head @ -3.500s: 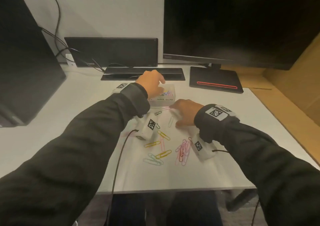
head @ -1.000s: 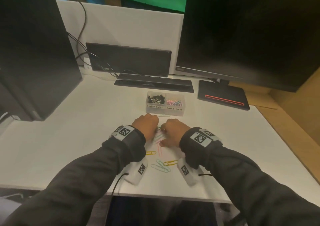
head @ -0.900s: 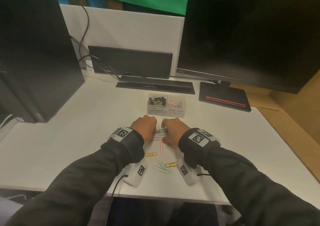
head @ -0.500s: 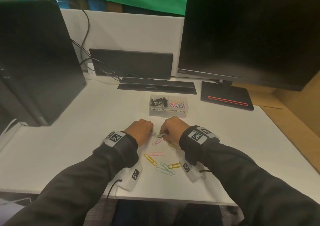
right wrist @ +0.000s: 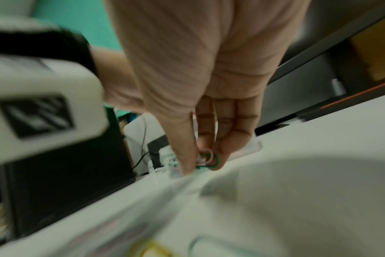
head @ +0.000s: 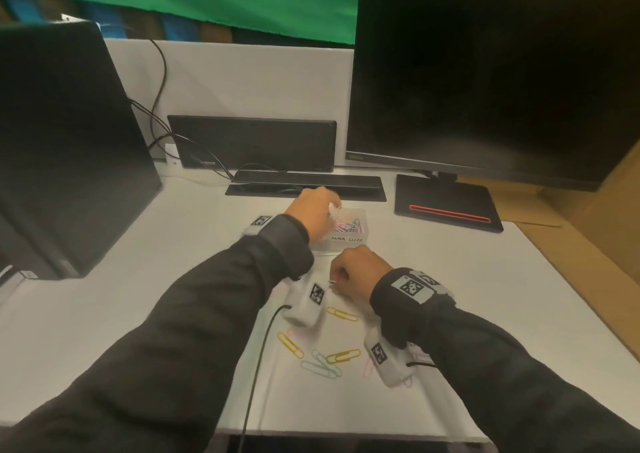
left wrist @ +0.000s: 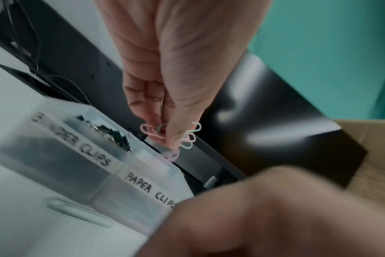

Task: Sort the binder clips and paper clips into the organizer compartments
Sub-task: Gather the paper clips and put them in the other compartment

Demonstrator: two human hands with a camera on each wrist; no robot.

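Observation:
A clear two-compartment organizer point(head: 349, 239) stands mid-desk, labelled for binder clips and paper clips. My left hand point(head: 317, 213) hovers over it and pinches a bunch of pink and pale green paper clips point(left wrist: 171, 134) above the paper-clip side point(left wrist: 156, 180). Black binder clips point(left wrist: 108, 132) fill the other side. My right hand point(head: 353, 274) stays low in front of the organizer, pinching a green and a pink paper clip point(right wrist: 209, 160). Several loose coloured paper clips point(head: 322, 359) lie on the desk near me.
A black monitor point(head: 491, 81) and its base point(head: 446, 206) stand at the back right, a dark dock point(head: 252, 142) and cable tray point(head: 308, 184) behind the organizer. A black computer tower point(head: 65, 147) stands left. Cardboard point(head: 595, 230) borders the desk's right side.
My left hand has lifted from the pile and moved forward over the organizer with its bunch of clips. The right hand stayed near the pile, still pinching clips.

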